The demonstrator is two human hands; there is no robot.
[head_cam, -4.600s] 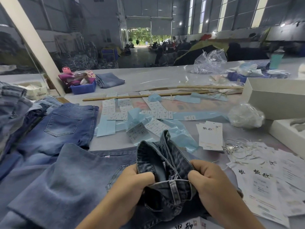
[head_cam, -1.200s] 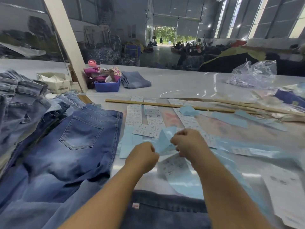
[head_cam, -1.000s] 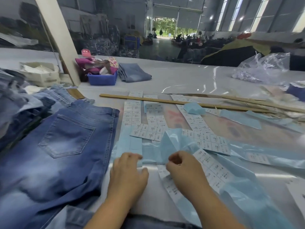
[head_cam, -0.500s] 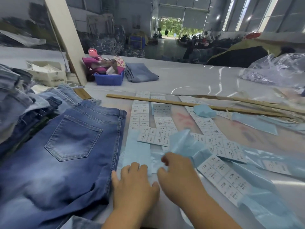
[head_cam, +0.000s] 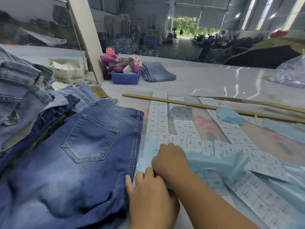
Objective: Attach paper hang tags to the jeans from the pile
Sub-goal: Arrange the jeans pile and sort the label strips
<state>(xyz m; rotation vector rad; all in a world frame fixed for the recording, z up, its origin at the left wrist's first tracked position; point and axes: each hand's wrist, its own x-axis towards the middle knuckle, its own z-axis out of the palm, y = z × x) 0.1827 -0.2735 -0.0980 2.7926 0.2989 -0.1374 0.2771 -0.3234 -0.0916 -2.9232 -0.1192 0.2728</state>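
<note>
Both hands have come back toward the body since half a second ago, and the right one now crosses over the left. The right hand (head_cam: 170,160) lies knuckles-up on the strips of printed labels (head_cam: 186,128), its fingers curled down onto the pale blue backing paper (head_cam: 214,161); whether they pinch a label or only press it cannot be told, since the fingertips are hidden under the hand. The left hand (head_cam: 150,194) rests flat beside the hem edge of the dark blue jeans (head_cam: 79,156), fingers loosely together and bent a little, thumb touching the denim, gripping nothing visible. Those jeans lie spread back-pocket-up on the white table (head_cam: 214,78), as before, with the pile of lighter jeans (head_cam: 24,96) stacked at far left. Beyond the labels the wooden ruler (head_cam: 181,102) keeps its slant across the table, and the blue bin (head_cam: 125,78) sits by the post.
</note>
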